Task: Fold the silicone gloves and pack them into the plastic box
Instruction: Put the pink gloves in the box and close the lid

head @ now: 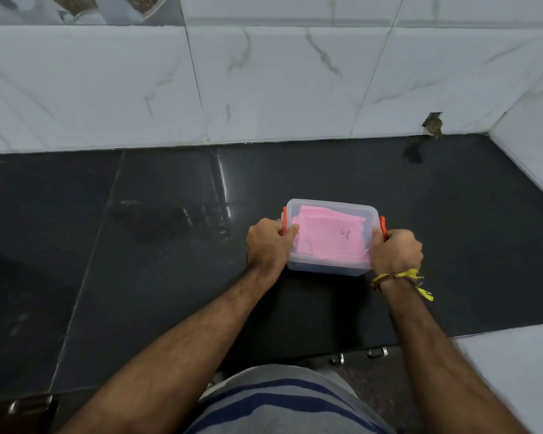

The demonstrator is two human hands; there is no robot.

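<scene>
A clear plastic box (326,267) with its lid on and orange side clips stands on the dark counter (157,245). Folded pink silicone gloves (326,236) show through the lid, filling the inside. My left hand (268,242) grips the box's left end, thumb on the lid by the orange clip (284,220). On the right end, my right hand (395,250) grips beside the other orange clip (382,225), thumb on top of the lid.
A white marble-tiled wall (264,83) rises behind the counter and turns along the right side. A small broken hole (433,123) sits in the tile at the back right. Cabinet handles (358,355) show below the counter's front edge.
</scene>
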